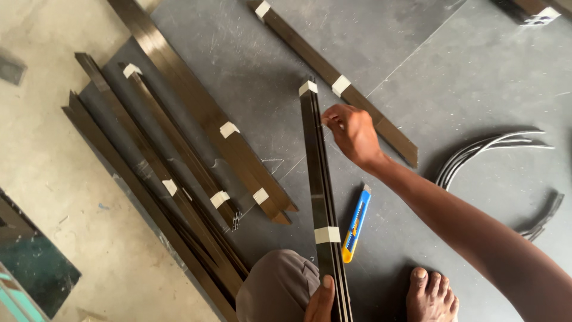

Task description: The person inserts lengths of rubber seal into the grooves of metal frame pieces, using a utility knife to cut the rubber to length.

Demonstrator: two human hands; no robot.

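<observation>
1. The left hand (322,301) gripped the near end of a taped bundle (322,197) of dark metal strips, fingers closed around it beside the knee (277,292).
2. The right hand (353,134) reached to the bundle's far part, its fingertips pinched together right at the strip edge; I could not tell whether they held anything.
3. The bundle lay lengthwise on the grey floor sheet (465,83), bound with pale tape near both ends.
4. A blue and yellow knife (356,223) lay on the sheet just right of the bundle, near a bare foot (432,295).
5. More taped bundles (196,149) lay to the left, another strip (339,83) beyond the right hand, and curved strips (488,149) well to the right.
</observation>
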